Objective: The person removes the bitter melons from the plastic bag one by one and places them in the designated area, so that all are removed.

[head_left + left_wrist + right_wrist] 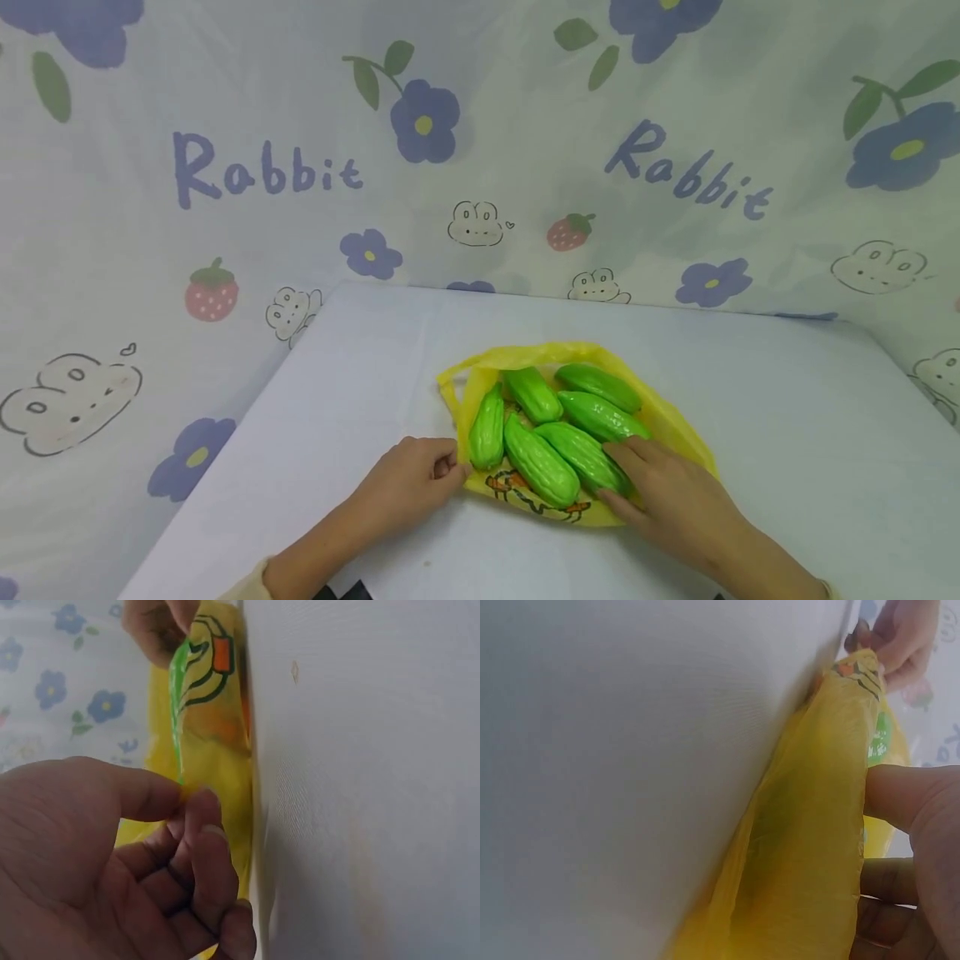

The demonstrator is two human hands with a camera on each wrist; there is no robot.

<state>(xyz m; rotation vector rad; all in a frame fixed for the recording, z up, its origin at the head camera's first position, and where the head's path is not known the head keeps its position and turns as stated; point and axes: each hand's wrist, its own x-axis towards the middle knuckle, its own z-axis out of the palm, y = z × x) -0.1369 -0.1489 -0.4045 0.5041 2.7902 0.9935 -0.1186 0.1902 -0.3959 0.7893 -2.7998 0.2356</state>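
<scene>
A yellow plastic bag [678, 425] lies on the white table with its mouth spread. Inside are several glossy, ridged green gourds [540, 462]. At the bag's left front corner my left hand [416, 479] pinches the rim between thumb and forefinger; the left wrist view shows the thumb [146, 796] pressed on the yellow film. My right hand [671, 496] reaches over the front right rim into the mouth, its thumb and fingers around the lower end of one gourd [577, 450]. In the right wrist view the bag wall [810, 825] hides the fingertips of that hand.
The white table [352, 375] extends on both sides of the bag and behind it. A printed cloth [480, 125] with rabbits, flowers and strawberries hangs behind the table and along its left side. One of the bag's handle loops [447, 392] lies at its left.
</scene>
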